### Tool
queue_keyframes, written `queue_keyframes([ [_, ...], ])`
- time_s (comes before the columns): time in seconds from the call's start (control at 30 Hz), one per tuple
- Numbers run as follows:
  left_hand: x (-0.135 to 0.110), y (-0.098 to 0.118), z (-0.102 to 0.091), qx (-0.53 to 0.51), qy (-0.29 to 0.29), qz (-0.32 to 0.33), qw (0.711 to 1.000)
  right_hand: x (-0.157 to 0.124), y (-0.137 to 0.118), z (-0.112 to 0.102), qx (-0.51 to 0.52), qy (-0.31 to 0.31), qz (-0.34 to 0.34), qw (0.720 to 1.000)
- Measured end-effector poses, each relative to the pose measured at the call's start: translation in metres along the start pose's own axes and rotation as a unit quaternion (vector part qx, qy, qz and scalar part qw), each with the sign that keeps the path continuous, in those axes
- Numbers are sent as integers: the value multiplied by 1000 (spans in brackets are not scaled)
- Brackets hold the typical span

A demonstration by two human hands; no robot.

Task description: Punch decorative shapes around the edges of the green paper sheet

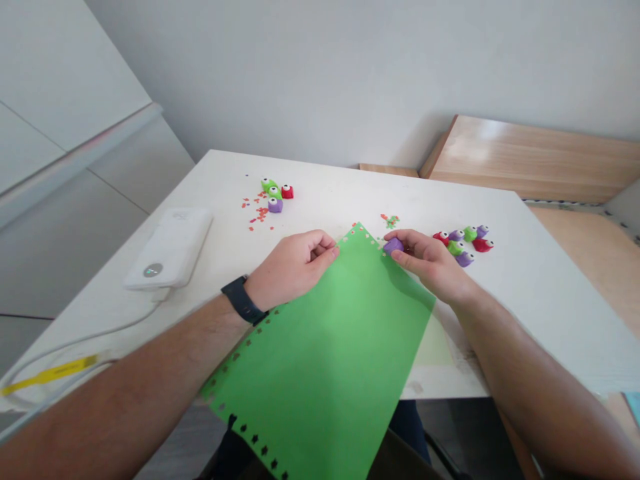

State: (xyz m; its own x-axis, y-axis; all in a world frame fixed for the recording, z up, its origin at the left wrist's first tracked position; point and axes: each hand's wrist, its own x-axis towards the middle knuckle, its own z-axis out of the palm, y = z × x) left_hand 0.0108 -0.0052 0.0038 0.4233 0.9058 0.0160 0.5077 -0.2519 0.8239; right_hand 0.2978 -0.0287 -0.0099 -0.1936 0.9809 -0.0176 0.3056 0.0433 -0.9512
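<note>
- Two hands work at the far corner of a green paper sheet [320, 360], which lies on a white table [525, 300] with its near end reaching past the table edge.
- The left hand [293, 270], with a black watch [243, 300] at its wrist, pinches the sheet's left edge near that corner between thumb and fingers.
- The right hand [433, 261] is closed narrowly around a purple craft punch [393, 246], which sits at the sheet's right edge, just below the corner.
- Small punched shapes run along the sheet's edges (their exact outline is too small to tell).
- Clean work at this grip would seem to rest on keeping the paper flat between both hands and the punch square to the edge, with even spacing.
- Beyond the sheet's right edge stands a cluster of red, green and purple punches [465, 259]; green and red paper scraps [391, 221] lie just past the corner.
- Well beyond its left edge sit four more punches [274, 193], red paper scraps [257, 207] and a white power bank [170, 248] with a cable [75, 343].
</note>
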Motion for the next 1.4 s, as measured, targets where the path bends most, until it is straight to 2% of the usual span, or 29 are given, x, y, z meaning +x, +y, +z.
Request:
queue_keyframes([
  [0.1,0,0,0,-1,-1,-6,1000,2,1,0,16,23,-1,1000],
  [0.27,-1,1,0,1,-4,-9,1000,8,5,0,11,105,-28,994],
  [0.37,-1,0,1,1,-4,-5,1000,12,6,1,19,126,-35,991],
  [0.6,0,-1,0,1,-4,-6,1000,13,8,-1,-1,132,-38,991],
  [1.2,-1,3,0,11,-5,-7,1000,19,9,0,95,148,-10,984],
  [1.4,-1,1,0,10,-5,-5,1000,18,4,0,82,119,13,989],
])
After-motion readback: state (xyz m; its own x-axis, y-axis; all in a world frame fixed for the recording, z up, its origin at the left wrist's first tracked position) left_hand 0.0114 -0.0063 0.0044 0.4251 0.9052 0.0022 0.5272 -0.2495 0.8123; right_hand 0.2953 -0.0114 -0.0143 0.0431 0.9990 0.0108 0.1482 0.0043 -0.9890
